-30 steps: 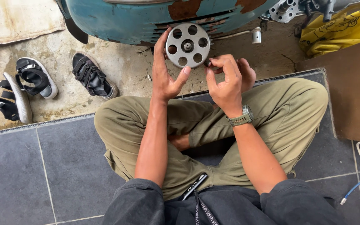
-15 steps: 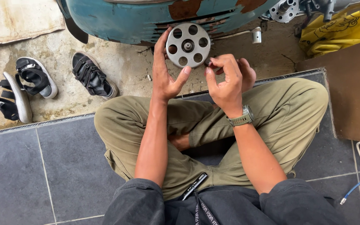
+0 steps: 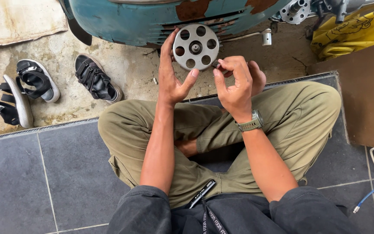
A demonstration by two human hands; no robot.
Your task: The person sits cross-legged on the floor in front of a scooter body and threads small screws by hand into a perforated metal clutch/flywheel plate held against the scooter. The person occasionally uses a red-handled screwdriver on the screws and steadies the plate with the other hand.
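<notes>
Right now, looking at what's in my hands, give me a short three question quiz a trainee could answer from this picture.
1. True or false: the left hand holds the round metal disc by its rim.
2. Which does the right hand pinch against the disc's edge? A) a small dark part B) a sandal C) a blue cable
3. Fill in: the sandals lie on the concrete floor to the person's ____ side.

Key: 1 true. 2 A. 3 left.
</notes>
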